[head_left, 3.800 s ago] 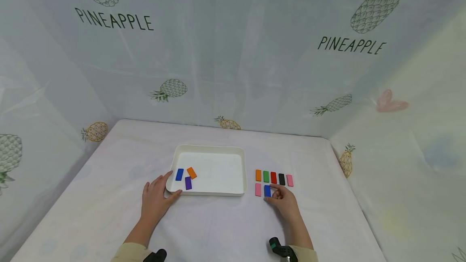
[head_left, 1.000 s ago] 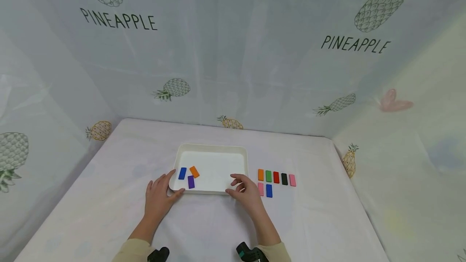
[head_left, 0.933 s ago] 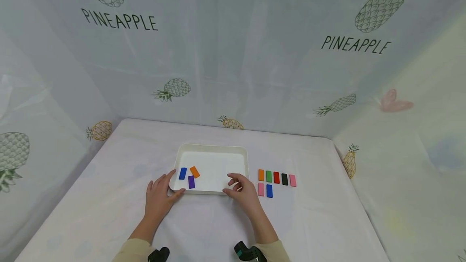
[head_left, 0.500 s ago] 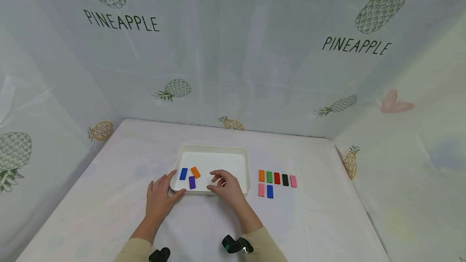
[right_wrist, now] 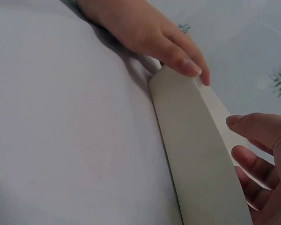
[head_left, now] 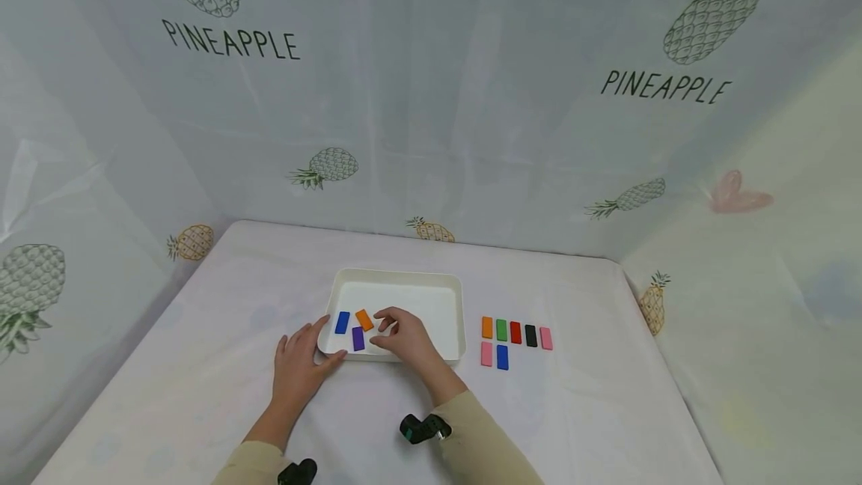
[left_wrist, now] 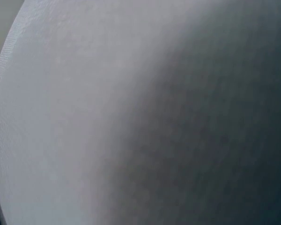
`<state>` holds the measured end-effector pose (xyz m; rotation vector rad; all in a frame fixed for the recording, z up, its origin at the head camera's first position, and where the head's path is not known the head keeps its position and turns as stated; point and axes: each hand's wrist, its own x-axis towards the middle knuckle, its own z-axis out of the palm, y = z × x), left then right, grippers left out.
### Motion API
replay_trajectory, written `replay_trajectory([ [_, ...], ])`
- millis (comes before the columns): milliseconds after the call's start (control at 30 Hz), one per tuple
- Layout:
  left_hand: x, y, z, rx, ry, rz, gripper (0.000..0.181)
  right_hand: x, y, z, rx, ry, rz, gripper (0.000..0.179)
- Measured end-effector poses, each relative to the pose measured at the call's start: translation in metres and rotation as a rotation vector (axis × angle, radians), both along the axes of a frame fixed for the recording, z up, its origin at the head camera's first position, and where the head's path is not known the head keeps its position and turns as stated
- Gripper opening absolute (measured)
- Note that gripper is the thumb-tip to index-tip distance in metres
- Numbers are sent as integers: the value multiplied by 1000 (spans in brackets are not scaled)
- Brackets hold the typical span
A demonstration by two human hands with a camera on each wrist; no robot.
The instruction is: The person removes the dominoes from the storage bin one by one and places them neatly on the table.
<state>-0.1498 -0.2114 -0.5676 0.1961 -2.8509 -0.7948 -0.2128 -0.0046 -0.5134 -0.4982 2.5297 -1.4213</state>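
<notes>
A shallow white tray [head_left: 407, 356] holds three small flat rectangular tiles at its left end: a blue tile [head_left: 342, 322], an orange tile [head_left: 364, 319] and a purple tile [head_left: 358, 339]. My left hand [head_left: 296, 374] rests at the tray's near left corner, thumb and index finger spread along its rim. Over the tray's front edge reaches my right hand [head_left: 408, 339], thumb and index finger apart beside the orange and purple tiles, nothing between them. In the right wrist view its fingers [right_wrist: 250, 161] hang loosely curled near the tray wall [right_wrist: 192, 140]. The left wrist view shows only blurred cloth.
Right of the tray, several tiles form two rows: orange [head_left: 487, 327], green [head_left: 501, 330], red [head_left: 515, 332], black [head_left: 530, 336] and pink [head_left: 546, 338] behind, another pink tile [head_left: 486, 354] and another blue tile [head_left: 502, 357] in front. A white cloth [head_left: 572, 410] covers the table.
My right hand has left the blue tile in the front right row and moved left over the tray to the tiles there. My left hand has stayed at the tray corner.
</notes>
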Motion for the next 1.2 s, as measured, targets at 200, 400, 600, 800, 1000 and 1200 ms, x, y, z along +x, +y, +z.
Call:
replay_trajectory([
  [200, 0, 1, 1, -1, 8, -4, 85, -11, -9, -5, 61, -40, 8, 38],
  [400, 0, 0, 0, 3, 2, 1, 85, -23, -15, -12, 76, -16, 30, 39],
  [600, 0, 1, -1, -21, 35, 1, 83, -33, -19, -17, 28, -32, 48, 40],
  [800, 2, 2, -1, -34, 61, 0, 82, -38, -23, -21, 36, -63, 62, 41],
  [1000, 0, 2, -2, -39, 67, 1, 82, -43, -28, -23, 113, -73, 111, 49],
  [1200, 0, 2, -2, -39, 71, 1, 82, -48, -31, -29, 188, -55, 118, 53],
])
